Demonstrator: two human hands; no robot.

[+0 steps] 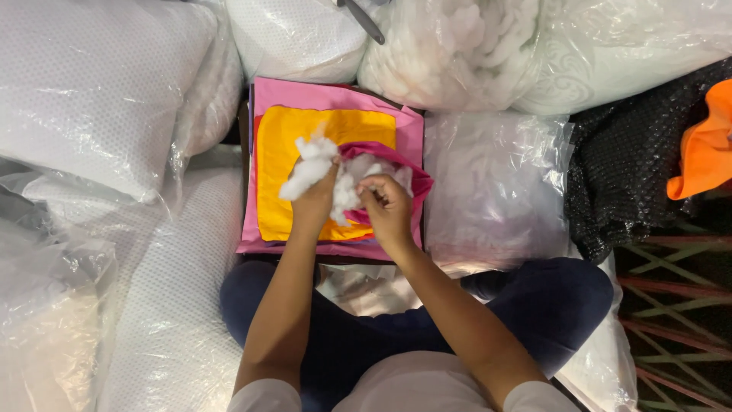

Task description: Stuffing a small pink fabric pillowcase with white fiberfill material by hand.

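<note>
Centrally in the frame, the left hand clenches a white stuffing tuft; the right hand pinches stuffing at the magenta cover over yellow cloth.

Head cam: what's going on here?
A person sits cross-legged among plastic-wrapped pillows. Both hands work white fibre stuffing at a magenta fabric cover. The left hand grips a clump of stuffing; the right hand pinches stuffing at the cover's opening. The cover lies on a yellow cloth over a pink cloth. A clear bag of loose stuffing sits behind, and an orange cloth lies at far right.
</note>
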